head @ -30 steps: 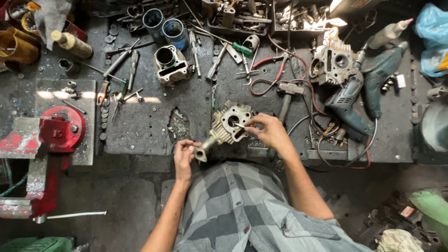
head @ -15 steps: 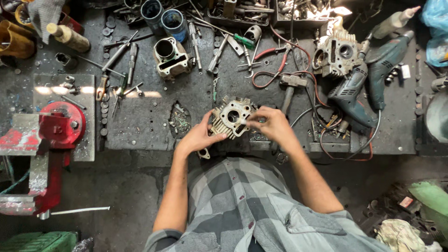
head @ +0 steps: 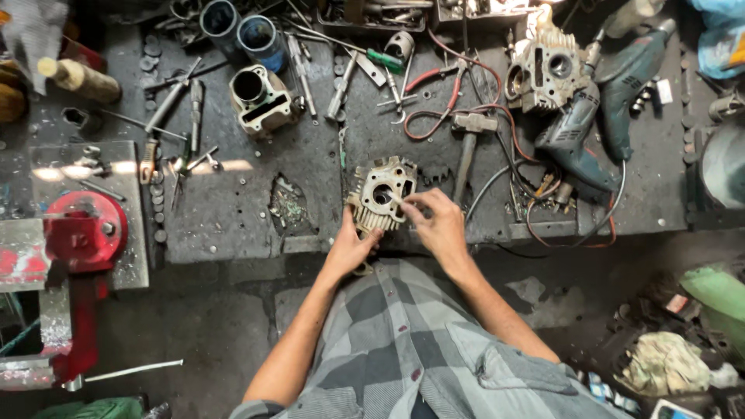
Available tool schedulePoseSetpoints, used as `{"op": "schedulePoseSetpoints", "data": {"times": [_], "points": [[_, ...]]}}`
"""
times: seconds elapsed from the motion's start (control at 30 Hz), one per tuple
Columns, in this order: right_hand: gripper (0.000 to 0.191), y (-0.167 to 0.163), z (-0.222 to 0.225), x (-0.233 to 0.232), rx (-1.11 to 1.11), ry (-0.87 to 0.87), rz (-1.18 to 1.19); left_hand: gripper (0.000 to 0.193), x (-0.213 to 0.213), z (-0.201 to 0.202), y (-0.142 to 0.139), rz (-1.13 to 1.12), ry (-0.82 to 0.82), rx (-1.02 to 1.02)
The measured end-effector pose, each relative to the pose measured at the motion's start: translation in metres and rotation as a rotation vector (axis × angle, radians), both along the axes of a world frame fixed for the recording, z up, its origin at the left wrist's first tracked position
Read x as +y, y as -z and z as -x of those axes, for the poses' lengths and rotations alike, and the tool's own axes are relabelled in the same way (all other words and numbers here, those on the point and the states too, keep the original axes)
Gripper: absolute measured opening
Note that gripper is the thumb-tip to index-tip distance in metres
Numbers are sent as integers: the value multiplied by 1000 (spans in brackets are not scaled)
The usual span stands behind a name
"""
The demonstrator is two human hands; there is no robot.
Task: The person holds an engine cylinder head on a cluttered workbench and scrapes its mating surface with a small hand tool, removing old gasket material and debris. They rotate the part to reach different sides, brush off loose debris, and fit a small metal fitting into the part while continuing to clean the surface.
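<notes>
Left hand [head: 351, 247] fingers curl under the finned cylinder head [head: 382, 195], gripping it; right hand [head: 436, 225] fingertips pinch at its centre bore. Hammer [head: 468, 149] just beyond right fingers.

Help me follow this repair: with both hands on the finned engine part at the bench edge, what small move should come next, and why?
Probably keep the left hand steady under the finned cylinder head while the right hand works its fingertips at the central opening. The part sits at the workbench edge, braced only by that hand, and the right fingertips pinch something too small to identify.
</notes>
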State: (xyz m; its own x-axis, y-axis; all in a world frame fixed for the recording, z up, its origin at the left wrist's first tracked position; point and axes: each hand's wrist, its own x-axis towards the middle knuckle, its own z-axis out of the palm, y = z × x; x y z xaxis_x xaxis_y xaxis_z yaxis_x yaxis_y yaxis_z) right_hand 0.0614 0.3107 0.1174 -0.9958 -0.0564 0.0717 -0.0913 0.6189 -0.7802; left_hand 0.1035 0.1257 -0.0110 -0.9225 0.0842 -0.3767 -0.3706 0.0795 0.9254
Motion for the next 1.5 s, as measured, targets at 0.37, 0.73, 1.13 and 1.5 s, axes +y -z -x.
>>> {"op": "schedulePoseSetpoints", "data": {"times": [0.37,0.73,1.13,1.5], "points": [[14,5,7,9,-98,-114,15,94,-4,3,-11,92,2,149],[16,7,9,15,-110,-78,-16,98,-3,9,-30,-54,-39,-63],[16,8,17,18,-165,-76,17,95,-5,6,-22,3,-29,138],[18,27,39,49,-133,-314,123,93,-3,10,-27,-50,-41,129]]}}
